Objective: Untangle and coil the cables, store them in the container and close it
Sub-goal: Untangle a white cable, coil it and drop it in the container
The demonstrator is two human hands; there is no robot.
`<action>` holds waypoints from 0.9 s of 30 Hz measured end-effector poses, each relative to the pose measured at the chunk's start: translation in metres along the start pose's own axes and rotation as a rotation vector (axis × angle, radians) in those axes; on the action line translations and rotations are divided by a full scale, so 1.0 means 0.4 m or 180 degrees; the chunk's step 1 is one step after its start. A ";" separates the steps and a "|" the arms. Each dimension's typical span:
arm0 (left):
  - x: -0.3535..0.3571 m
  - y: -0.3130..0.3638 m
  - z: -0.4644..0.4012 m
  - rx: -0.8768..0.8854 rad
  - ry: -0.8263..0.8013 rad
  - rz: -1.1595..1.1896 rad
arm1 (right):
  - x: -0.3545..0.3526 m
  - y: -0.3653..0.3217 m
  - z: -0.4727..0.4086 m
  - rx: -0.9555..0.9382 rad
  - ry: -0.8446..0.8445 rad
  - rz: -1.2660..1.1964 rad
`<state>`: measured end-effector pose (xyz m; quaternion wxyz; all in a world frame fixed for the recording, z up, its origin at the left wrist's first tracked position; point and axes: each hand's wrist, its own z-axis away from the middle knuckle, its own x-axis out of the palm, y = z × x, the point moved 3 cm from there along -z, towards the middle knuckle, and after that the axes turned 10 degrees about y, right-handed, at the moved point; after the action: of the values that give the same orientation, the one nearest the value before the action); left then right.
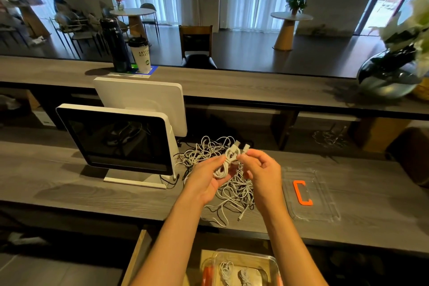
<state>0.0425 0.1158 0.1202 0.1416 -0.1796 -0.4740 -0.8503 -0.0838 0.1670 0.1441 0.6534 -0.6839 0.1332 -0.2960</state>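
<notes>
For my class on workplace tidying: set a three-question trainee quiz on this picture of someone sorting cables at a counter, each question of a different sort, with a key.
1. True or false: the clear lid with the orange clip lies on the counter to the right of the cable pile.
2. Multiple choice: What does the left hand hold? A) a paper cup B) a coiled white cable C) the lid
3. Short answer: What already lies in the clear container at the bottom edge of the view?

Key
1. True.
2. B; the right hand pinches that cable near its plug end.
3. Two coiled white cables.
</notes>
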 end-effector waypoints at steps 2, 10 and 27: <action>-0.006 0.003 -0.005 0.0111 0.0038 0.0118 | -0.001 0.003 0.000 -0.0001 0.0006 0.0344; -0.017 0.017 0.007 0.0426 -0.0047 -0.0140 | -0.008 0.003 -0.014 -0.0606 0.0136 0.1906; -0.012 0.009 0.024 0.0480 -0.0148 -0.0351 | 0.012 -0.003 0.001 0.0160 -0.0152 0.0529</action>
<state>0.0499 0.1224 0.1255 0.0967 -0.1618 -0.5490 -0.8143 -0.0799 0.1646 0.1463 0.6957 -0.6607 0.1664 -0.2276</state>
